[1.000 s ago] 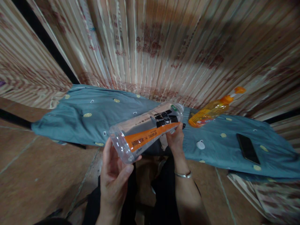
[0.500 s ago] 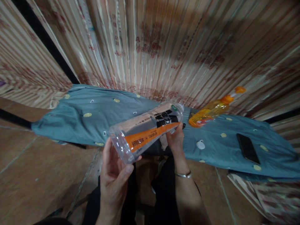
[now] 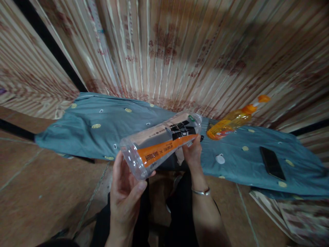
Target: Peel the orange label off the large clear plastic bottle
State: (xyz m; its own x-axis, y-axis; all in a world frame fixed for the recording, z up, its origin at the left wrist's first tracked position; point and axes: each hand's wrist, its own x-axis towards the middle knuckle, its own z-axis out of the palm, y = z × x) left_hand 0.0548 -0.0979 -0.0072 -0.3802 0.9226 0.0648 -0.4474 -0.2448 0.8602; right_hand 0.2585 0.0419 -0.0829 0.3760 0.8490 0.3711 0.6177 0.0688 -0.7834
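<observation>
A large clear plastic bottle (image 3: 164,144) with an orange, black and grey label lies on its side in the air between my hands, its base toward the lower left. My left hand (image 3: 128,192) cups the base end, fingers beneath it and thumb below its near edge. Gripping the bottle's other end from the near side, my right hand (image 3: 194,151) has its fingertips partly hidden behind the plastic; a silver bracelet is on that wrist. Beyond the right hand, a bottle of orange-yellow liquid with an orange pump top (image 3: 232,121) stands on the cloth-covered table.
The narrow table wears a teal cloth (image 3: 84,133) with pineapple prints. A small white round cap (image 3: 220,159) and a black phone (image 3: 272,162) lie on its right part. A striped curtain (image 3: 164,51) hangs close behind; dark poles (image 3: 51,44) rise at the left.
</observation>
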